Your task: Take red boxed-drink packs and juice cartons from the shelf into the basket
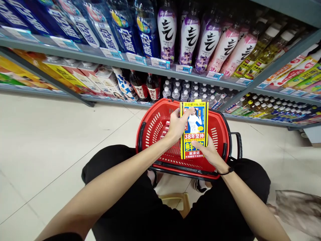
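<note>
A drink carton [195, 129] with yellow, blue and red printing is held above a red shopping basket [147, 134]. My left hand [177, 124] grips its upper left side, the thumb lying across the front. Lower down on the right, my right hand [210, 152] holds the same carton, its thumb over the printed front. Both hands are closed on it, and the fingers behind are hidden. Inside the basket, to the left of the carton, lie small red-and-white items [165, 129], partly covered by my left hand.
Shelves [112, 57] of bottled drinks stand just beyond the basket. Blue-labelled bottles [122, 36] and purple-labelled bottles [167, 36] fill the upper row. The basket's black handle [237, 144] sticks out on the right. My knees flank the basket, and a yellowish stool [185, 204] shows below.
</note>
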Available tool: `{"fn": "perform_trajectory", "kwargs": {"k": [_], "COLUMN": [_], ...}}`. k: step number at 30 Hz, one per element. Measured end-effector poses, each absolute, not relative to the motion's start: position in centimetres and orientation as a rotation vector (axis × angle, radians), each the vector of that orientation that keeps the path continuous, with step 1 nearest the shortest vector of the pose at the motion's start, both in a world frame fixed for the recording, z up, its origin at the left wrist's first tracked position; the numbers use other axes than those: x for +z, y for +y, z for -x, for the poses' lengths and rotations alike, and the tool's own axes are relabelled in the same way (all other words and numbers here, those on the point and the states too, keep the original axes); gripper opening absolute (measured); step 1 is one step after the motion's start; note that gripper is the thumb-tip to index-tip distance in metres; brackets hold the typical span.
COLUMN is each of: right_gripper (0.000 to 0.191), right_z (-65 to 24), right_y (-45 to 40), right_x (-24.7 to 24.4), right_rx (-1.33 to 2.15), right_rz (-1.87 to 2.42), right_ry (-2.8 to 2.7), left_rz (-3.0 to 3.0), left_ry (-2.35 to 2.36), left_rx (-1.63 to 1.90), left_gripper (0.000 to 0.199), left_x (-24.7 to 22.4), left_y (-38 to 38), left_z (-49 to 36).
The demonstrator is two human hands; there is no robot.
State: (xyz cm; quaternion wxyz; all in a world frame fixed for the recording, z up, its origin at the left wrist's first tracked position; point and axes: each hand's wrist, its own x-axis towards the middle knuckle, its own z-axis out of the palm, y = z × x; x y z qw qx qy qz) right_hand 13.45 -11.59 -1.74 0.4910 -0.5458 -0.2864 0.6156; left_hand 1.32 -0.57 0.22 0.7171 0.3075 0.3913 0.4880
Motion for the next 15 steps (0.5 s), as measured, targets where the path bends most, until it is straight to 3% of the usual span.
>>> {"fn": "perform_trajectory", "kwargs": {"k": [15], "right_gripper": [0.072], "right_z": [-13.44], "right_y": [-11.41], "right_x": [-2.39], "right_rx": [1.497], "right_rz": [1.297], "right_ry": [-0.672], "left_rz": [-0.642], "left_ry": [0.897], "left_rx": [1.081], "left_gripper": [0.046], "left_x": [-0.54], "left_y": [-0.78], "left_z": [-1.59]}}
